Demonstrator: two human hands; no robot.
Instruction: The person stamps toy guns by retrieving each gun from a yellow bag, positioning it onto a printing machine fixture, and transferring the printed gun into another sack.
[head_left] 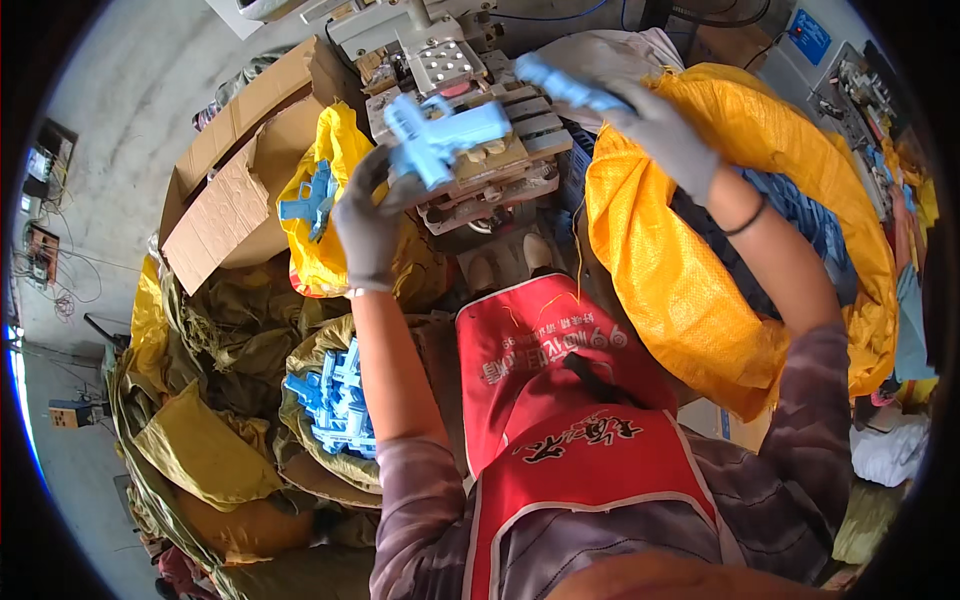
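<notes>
My left hand point(367, 225), in a grey glove, is closed at the lower end of a light-blue plastic toy pistol point(455, 130). The pistol is over the metal bed of a machine point(515, 150), below its plate with round holes point(447, 65). Whether the pistol rests on the bed, I cannot tell. Farther right, my gloved right hand point(665, 135) grips another light-blue toy pistol point(568, 84), seen narrow and slightly blurred. That hand is raised over the rim of a large yellow woven sack point(640, 270).
Blue plastic pieces point(800, 215) fill the yellow sack at right. On the left, a smaller yellow bag point(335, 150) holds blue toy pistols, beside an open cardboard box point(225, 215). Closer to me, an olive sack point(300, 425) contains several more. A red apron point(580, 400) covers my lap.
</notes>
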